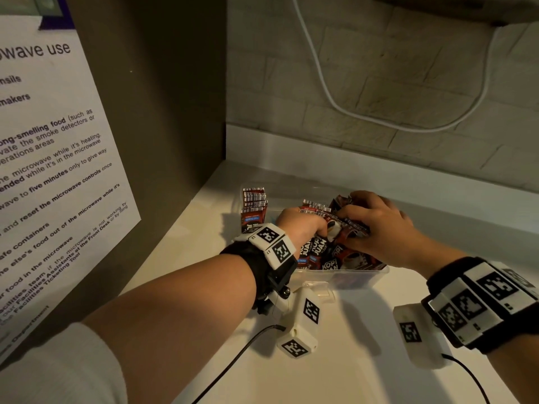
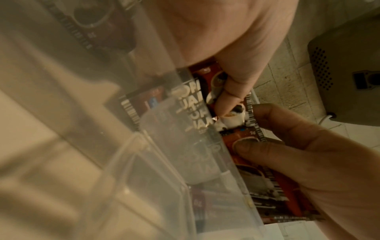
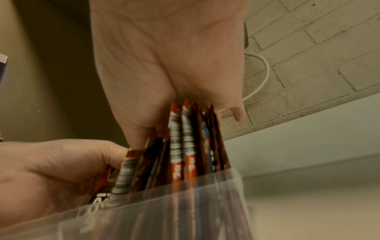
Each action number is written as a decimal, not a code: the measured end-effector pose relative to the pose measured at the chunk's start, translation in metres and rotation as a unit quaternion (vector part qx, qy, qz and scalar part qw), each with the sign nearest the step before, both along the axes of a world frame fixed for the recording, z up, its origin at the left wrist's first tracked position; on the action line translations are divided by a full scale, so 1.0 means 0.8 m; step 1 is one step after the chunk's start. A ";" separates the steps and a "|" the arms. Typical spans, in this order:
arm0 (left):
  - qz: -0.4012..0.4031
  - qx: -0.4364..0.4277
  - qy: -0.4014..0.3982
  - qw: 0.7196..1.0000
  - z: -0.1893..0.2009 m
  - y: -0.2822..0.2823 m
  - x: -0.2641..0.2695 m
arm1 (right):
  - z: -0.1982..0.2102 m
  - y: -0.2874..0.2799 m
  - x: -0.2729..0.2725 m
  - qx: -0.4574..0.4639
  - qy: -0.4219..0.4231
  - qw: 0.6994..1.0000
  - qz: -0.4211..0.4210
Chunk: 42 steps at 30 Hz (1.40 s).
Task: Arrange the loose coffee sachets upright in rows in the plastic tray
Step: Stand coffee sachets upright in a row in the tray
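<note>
A clear plastic tray (image 1: 350, 277) sits on the white counter, filled with red and black coffee sachets. One row of upright sachets (image 1: 254, 201) stands in its far left corner. Loose sachets (image 1: 320, 253) lie flat along the near side. My left hand (image 1: 322, 228) reaches in from the left and pinches a few sachets (image 2: 230, 116) with thumb and fingers. My right hand (image 1: 357, 220) curls over a bundle of sachets (image 3: 185, 139) held on edge, thumb one side, fingers the other. Both hands meet over the tray's middle; the tray wall (image 3: 164, 211) blurs the lower sachets.
A brown panel with a printed microwave notice (image 1: 49, 158) rises close on the left. The brick wall with a hanging white cable (image 1: 329, 97) stands behind the tray. A grey vented appliance (image 2: 339, 73) hangs above. Bare counter (image 1: 364, 345) lies in front of the tray.
</note>
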<state>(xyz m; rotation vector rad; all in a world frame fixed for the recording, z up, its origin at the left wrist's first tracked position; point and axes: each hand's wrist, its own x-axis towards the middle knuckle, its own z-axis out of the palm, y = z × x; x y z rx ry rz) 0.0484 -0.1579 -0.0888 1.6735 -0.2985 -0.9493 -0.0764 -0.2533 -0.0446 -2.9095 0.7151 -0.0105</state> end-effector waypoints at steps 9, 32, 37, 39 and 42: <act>-0.031 0.010 0.005 0.999 0.002 0.002 -0.002 | 0.002 0.007 0.003 0.000 -0.001 1.000 -0.008; 0.022 -0.017 0.042 0.999 0.006 0.011 -0.008 | 0.011 0.020 0.007 -0.011 0.041 0.999 -0.009; 0.024 -0.041 0.086 0.995 0.004 0.008 -0.011 | 0.009 0.022 0.005 -0.060 0.078 0.995 -0.013; 0.030 -0.037 0.081 0.996 0.003 0.008 -0.009 | 0.011 0.021 0.004 -0.054 0.074 0.996 -0.020; 0.037 -0.023 0.064 0.997 0.004 0.009 -0.005 | 0.014 0.019 0.003 -0.045 0.076 0.996 -0.023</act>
